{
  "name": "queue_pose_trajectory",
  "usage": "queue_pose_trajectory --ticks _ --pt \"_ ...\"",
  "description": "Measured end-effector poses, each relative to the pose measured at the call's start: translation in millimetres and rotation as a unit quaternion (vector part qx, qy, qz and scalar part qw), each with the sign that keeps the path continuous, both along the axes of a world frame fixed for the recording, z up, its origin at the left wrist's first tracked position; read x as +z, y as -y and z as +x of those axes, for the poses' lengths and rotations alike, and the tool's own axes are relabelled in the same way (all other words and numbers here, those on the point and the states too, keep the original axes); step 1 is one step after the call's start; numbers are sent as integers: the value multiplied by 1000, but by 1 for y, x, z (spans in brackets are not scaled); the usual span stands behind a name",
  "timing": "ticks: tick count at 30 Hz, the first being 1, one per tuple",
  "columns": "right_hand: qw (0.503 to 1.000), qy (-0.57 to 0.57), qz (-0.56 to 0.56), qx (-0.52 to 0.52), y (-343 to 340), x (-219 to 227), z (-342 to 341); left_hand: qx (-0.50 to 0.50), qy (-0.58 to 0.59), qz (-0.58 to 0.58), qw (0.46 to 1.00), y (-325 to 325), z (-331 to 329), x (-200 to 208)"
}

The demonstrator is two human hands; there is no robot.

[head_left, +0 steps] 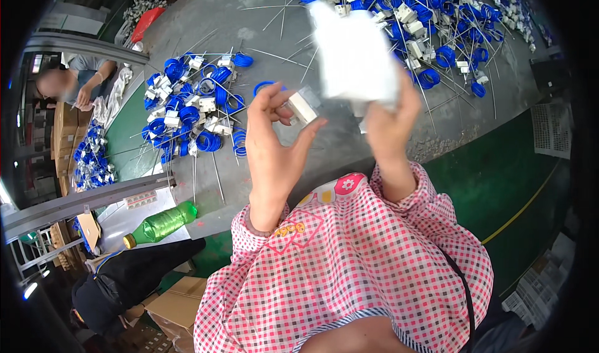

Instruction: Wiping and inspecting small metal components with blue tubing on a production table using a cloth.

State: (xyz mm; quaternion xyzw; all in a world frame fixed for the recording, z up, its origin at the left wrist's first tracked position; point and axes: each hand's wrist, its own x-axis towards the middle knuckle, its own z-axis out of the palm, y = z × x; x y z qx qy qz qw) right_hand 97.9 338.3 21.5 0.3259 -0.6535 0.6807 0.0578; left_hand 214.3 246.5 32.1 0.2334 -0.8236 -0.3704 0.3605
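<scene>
Between the thumb and fingers of my left hand [273, 147] is a small white block-shaped part [302, 107], with something clear and shiny at its far side. A blue coil [264, 87] shows just behind these fingers; whether it joins the block I cannot tell. My right hand [393, 125] is closed on a bright white flat rectangular thing [355, 57], raised over the table and smeared by motion. Its exact kind does not show. To the left of my left hand lies a pile of blue coiled tubes with white blocks and thin metal rods [193, 103].
A larger heap of the same coiled parts [430, 29] covers the far right of the grey table [262, 35]. A green bottle [163, 223] lies at the left near edge. Another person [84, 82] sits at the far left. A cardboard box [178, 303] stands below.
</scene>
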Motion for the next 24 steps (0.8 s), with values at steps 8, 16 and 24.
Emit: queue_pose_trajectory --ticks 8,16,24 --pt "960 -247 35 131 24 -8 15 83 62 -16 994 -4 0 5" --pt "954 -254 69 142 11 -17 16 74 64 -18 995 -1 1 -6" --pt "969 207 28 128 -28 -33 3 83 36 -66 994 23 5 2"
